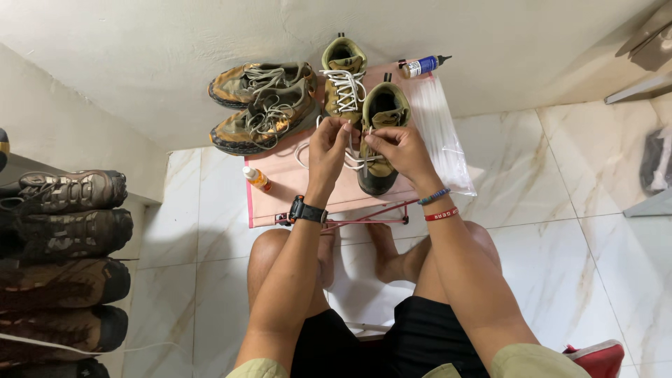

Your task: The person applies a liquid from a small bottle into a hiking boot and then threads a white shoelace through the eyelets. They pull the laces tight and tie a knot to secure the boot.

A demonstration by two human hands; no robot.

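Marble floor point(560, 210) carries a low pink tabletop point(280, 196), set before the seated person so footwear sits within reach. Olive boot point(378, 140) stands upright at its centre, toe toward the person, exposing the eyelets. Left hand point(329, 143) and right hand point(395, 147) each pinch the white lace point(353, 162) taut over it.

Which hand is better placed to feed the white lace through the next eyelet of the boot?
Probably right. The right hand sits directly over the open boot, fingertips at its eyelets. The left hand pinches the white lace beside the boot, better placed to hold tension.
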